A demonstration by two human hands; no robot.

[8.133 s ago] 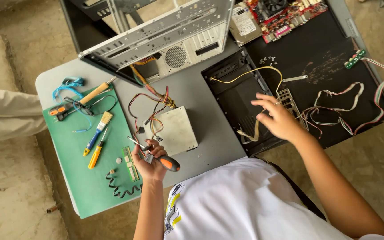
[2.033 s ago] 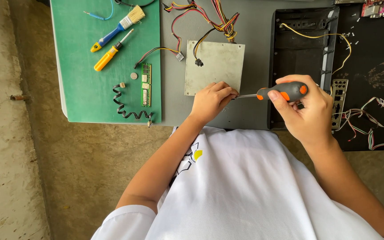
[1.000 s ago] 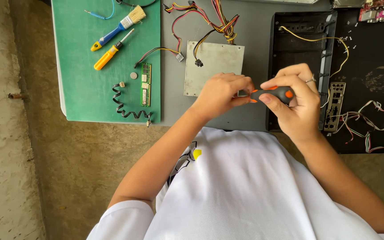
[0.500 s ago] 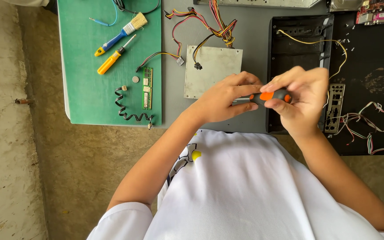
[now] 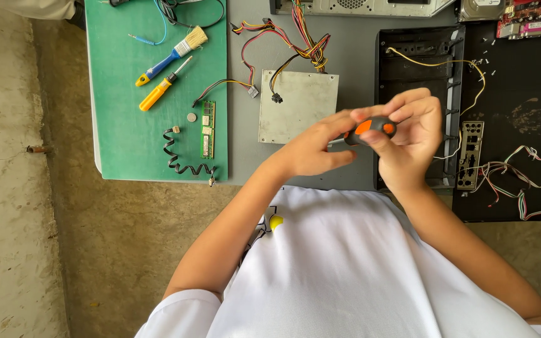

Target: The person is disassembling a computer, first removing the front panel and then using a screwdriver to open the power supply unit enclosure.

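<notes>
Screwdriver (image 5: 370,128) first: we have its black-and-orange handle pinched in our right hand (image 5: 408,141), fingers curled over the top and thumb under, a close wrap and not a wide one. Our left hand (image 5: 311,150) comes in from nine o'clock, its fingertips closed on the shaft end just where it leaves the handle; the tip itself is hidden under those fingers, so we cannot tell what bit it carries. The tool sits in the air above the near edge of the grey table (image 5: 358,62), between the two hands.

We judge it light and stiff, easy to turn with one hand. The moulded handle looks grippy and is the place to hold; the thin metal shaft is smoother and would slip or roll, so the left fingers can only steady it.

Outward from the grip: at eleven o'clock, just behind our left hand, lies the grey power supply box (image 5: 297,114) with its bundle of coloured wires (image 5: 289,37). At one o'clock sits the black case panel (image 5: 414,69). Far at nine to ten o'clock the green mat (image 5: 126,125) carries a memory stick (image 5: 206,128), a coiled black cable (image 5: 180,156), a yellow screwdriver (image 5: 158,91) and a blue-handled brush (image 5: 170,55).
</notes>
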